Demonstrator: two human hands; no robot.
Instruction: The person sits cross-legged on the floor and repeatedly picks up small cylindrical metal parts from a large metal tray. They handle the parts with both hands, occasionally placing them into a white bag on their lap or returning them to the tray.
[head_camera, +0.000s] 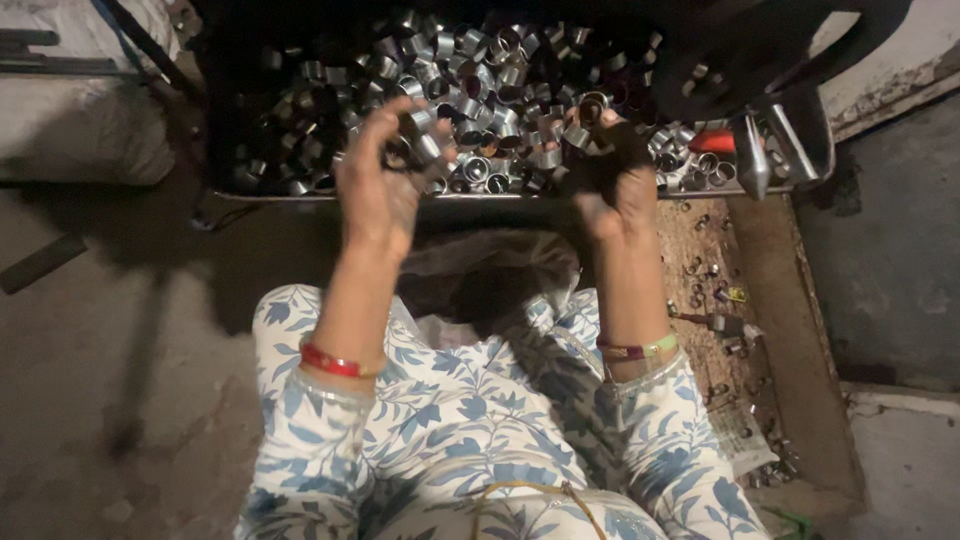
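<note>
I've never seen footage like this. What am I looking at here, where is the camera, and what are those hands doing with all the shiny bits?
There is no machine here: these are a person's two bare hands, filmed by one camera worn on the head and looking down, so you see the forearms and the blue-and-white leaf-patterned sleeves from above.

In front of the person sits a dark tray heaped with short shiny metal rings. The left hand is raised over the tray's near edge with a few rings between its fingers. The right hand is curled beside it and looks dark and smudged; what it grips is hard to tell.

A crumpled clear plastic bag lies in the lap below the hands. More loose rings are scattered on the brown ledge to the right.
</note>
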